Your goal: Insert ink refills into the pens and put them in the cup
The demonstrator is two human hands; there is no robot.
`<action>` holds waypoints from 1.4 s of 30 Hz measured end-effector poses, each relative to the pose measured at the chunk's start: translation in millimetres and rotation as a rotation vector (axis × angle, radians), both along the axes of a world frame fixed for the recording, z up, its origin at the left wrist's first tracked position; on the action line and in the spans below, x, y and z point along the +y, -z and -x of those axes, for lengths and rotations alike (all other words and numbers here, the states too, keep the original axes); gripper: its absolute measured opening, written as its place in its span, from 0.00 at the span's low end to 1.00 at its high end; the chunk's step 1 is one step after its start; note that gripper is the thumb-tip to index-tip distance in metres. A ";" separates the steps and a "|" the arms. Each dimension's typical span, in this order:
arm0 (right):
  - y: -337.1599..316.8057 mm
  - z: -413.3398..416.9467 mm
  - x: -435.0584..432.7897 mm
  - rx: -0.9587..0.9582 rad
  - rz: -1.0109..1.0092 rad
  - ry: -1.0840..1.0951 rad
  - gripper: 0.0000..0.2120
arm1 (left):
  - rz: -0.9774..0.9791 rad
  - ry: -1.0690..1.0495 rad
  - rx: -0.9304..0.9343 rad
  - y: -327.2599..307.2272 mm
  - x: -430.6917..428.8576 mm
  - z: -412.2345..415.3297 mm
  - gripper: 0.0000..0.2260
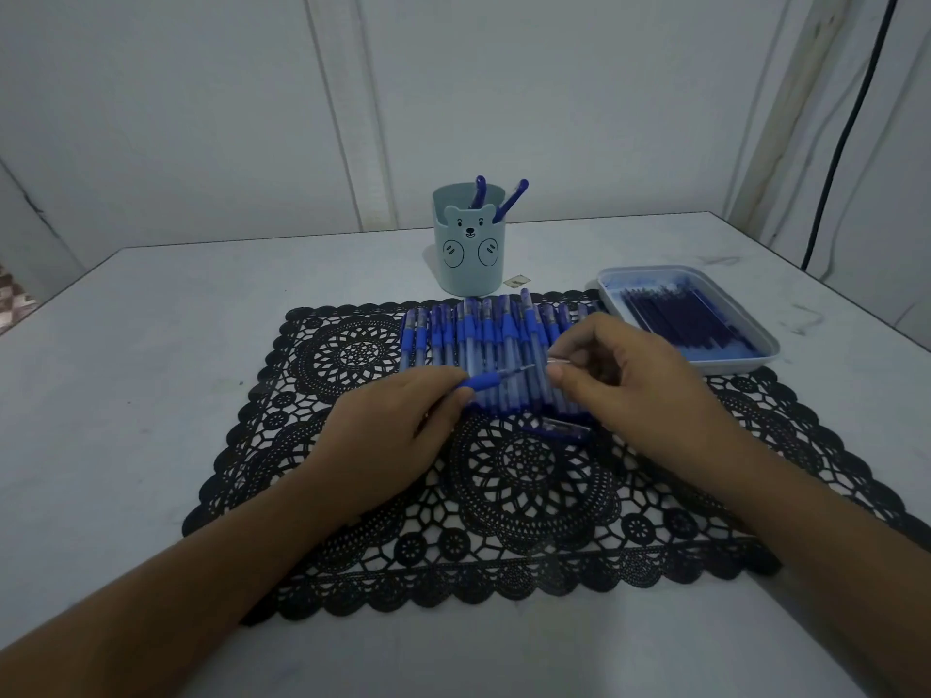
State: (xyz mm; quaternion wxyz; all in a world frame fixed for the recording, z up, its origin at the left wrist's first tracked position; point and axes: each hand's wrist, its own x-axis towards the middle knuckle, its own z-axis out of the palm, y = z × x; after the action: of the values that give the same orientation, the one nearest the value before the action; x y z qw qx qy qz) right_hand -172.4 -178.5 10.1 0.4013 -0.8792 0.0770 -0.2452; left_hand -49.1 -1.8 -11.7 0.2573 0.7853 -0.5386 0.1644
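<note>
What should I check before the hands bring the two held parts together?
1. Grip: left hand holds pen: ok.
2. Pinch: right hand holds thin piece: ok; whether it is a refill, cannot tell.
3. Alignment: pen tip and thin piece apart and offset: not ok.
4. Room: cup upright, only two pens inside: ok.
5. Supply: tray holds refills: ok.
</note>
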 end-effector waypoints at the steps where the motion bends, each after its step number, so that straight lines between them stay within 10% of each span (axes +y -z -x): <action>1: -2.0 0.8 -2.3 -0.007 0.012 0.004 0.04 | 0.002 -0.024 0.010 0.0 -0.6 -0.7 0.18; 13: 7.1 2.5 4.1 0.213 0.670 -0.304 0.09 | -0.012 -0.053 0.045 -0.9 -1.8 -1.8 0.19; 42: -10.7 0.5 -14.5 0.069 -0.154 0.001 0.06 | -0.009 -0.017 0.039 -1.0 -2.4 -1.1 0.18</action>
State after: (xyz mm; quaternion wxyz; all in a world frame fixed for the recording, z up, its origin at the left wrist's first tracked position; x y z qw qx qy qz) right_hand -172.9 -193.1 20.8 0.4646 -0.8537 0.1098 -0.2083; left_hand -48.0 -4.2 -10.7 0.2629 0.7941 -0.5273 0.1490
